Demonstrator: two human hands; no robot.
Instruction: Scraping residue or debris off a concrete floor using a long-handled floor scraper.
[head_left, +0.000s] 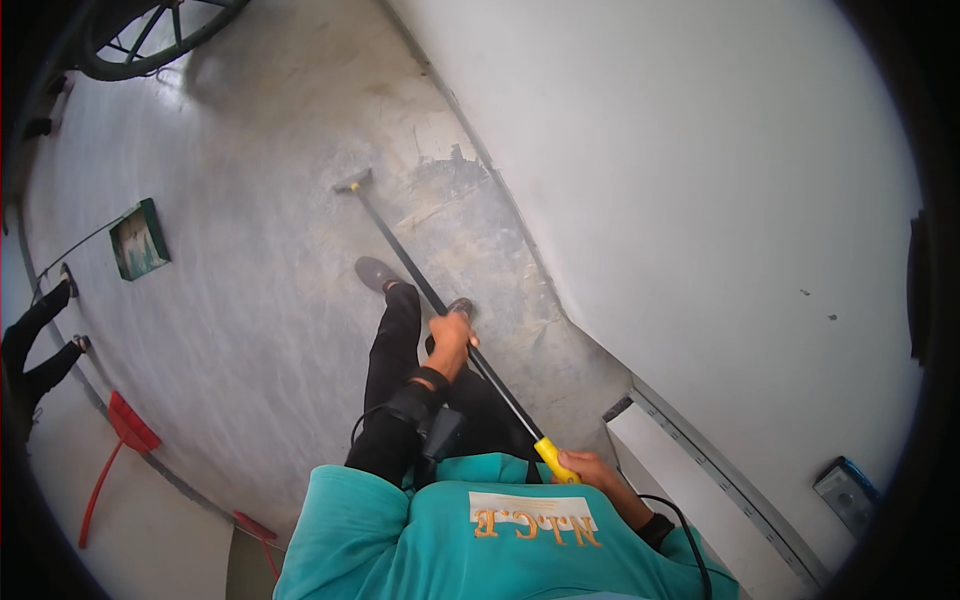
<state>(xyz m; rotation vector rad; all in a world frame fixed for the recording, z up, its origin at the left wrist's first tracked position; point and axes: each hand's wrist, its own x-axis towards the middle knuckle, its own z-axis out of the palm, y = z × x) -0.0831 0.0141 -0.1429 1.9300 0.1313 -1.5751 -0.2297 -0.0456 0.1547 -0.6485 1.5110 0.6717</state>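
A long-handled floor scraper [405, 255] slants across my body, its black pole running from a yellow grip near my waist down to the concrete floor. Its flat head [353, 182] rests on the floor ahead of my shoes, beside a patch of pale, flaky residue [440, 185]. My left hand [453, 335] is wrapped around the middle of the pole. At the top end, my right hand [592, 470] closes on the yellow grip [556, 460]; part of its fingers is hidden.
A white wall [700, 150] runs along the right. To the left lie a green long-handled dustpan [140, 240] and a red broom [132, 422], near another person's legs [35, 345]. A spoked wheel [150, 40] stands at the far left. A white ledge [690, 470] is at my right.
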